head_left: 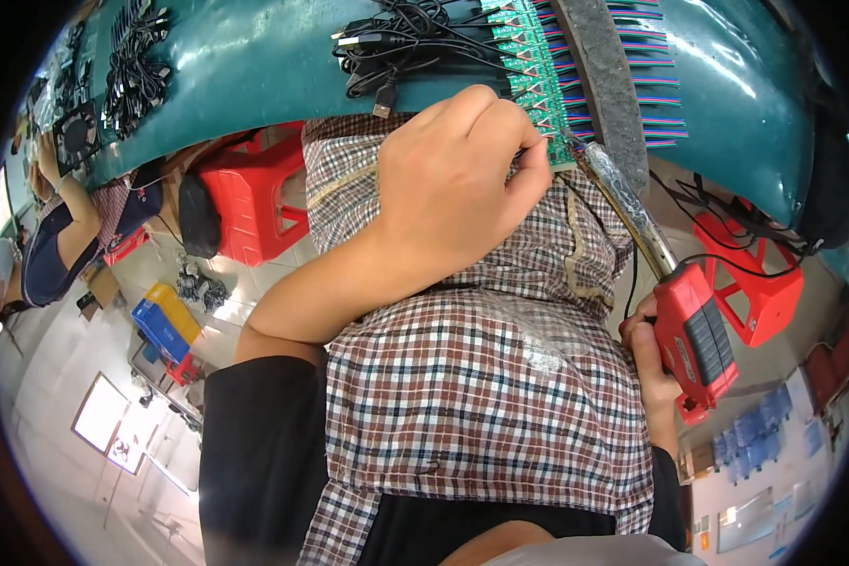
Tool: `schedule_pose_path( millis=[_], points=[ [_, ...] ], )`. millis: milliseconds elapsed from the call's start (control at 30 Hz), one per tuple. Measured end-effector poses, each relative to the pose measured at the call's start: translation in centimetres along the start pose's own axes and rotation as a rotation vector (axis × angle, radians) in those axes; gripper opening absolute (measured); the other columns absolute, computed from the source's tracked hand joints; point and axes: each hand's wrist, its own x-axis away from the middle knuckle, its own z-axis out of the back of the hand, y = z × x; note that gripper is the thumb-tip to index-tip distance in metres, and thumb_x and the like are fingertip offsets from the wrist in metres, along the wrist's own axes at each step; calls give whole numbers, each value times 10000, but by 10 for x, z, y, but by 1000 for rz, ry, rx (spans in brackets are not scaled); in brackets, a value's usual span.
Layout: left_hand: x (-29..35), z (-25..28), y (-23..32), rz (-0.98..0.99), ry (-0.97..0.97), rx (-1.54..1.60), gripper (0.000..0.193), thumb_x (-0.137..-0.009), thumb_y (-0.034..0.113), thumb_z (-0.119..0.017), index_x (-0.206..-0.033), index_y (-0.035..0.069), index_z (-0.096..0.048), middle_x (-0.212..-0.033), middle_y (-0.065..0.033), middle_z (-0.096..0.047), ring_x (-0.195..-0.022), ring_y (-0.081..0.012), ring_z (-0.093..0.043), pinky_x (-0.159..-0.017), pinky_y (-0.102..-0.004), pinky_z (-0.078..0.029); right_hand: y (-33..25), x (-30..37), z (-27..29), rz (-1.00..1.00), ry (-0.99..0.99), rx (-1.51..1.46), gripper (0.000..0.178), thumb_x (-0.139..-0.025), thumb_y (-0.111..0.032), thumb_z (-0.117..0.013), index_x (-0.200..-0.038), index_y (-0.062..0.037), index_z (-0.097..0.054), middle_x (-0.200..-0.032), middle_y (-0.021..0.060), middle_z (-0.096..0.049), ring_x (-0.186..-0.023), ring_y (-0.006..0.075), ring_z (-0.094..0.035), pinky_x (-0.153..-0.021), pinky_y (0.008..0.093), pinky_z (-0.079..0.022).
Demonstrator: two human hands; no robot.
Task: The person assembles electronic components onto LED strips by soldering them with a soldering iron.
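My left hand point(462, 179) is closed in a pinch at the near end of a green circuit board strip point(535, 80). Its fingertips are turned away, so what they grip is hidden. In my right hand point(646, 354) is a red and black soldering gun point(693, 330), held by its handle. The gun's long metal barrel slants up and left, and its tip is at or very near the board's near right corner; contact is unclear. Black USB cables point(387, 42) run to the board's left edge. Thin multicoloured wires point(653, 99) stick out on the right, under a grey bar point(599, 75).
The green-topped table point(255, 66) curves across the top, with another cable bundle point(137, 71) at left. Red stools point(250, 198) stand below it on both sides. A black cord point(755, 269) hangs at right. Another person's arm point(75, 203) is at far left.
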Motion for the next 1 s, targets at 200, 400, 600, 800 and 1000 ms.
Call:
schedule_pose_path(
  millis=[200,400,600,800,1000],
  points=[
    [-3,1,-1,-37,13,-14,167,-742,55,-791,-746,97,-630,-689,12,-594,-529,-114,-546,-420,-242,-401,6,6,4,-148,29,-82,230,-903,-33,-708,-1131,-8,-690,-954,47,-687,-870,152,-646,-817,330,-524],
    [-4,1,2,-39,20,-24,177,-720,46,-787,-740,102,-620,-684,8,-585,-511,-134,-531,-422,-271,-387,4,-1,2,-21,-29,37,118,-903,60,-576,-1010,12,-566,-891,87,-562,-741,153,-523,-657,287,-424],
    [-4,-1,1,-58,34,-28,184,-701,36,-782,-738,103,-615,-685,2,-581,-515,-157,-536,-434,-287,-396,7,-1,1,38,-19,58,108,-917,36,-598,-1014,8,-559,-890,86,-563,-743,149,-522,-651,283,-423],
    [-4,-2,2,-63,37,-43,190,-695,33,-780,-733,106,-608,-684,2,-579,-527,-162,-544,-440,-293,-403,9,4,0,-25,47,-69,164,-928,52,-567,-1060,-22,-503,-875,71,-516,-696,136,-490,-625,277,-402],
    [-4,-3,1,-74,45,-53,193,-694,36,-779,-727,109,-603,-681,3,-577,-535,-165,-547,-448,-298,-405,10,4,2,25,6,-42,159,-937,46,-560,-1081,-7,-520,-881,70,-529,-688,132,-507,-614,276,-414]
  ],
)
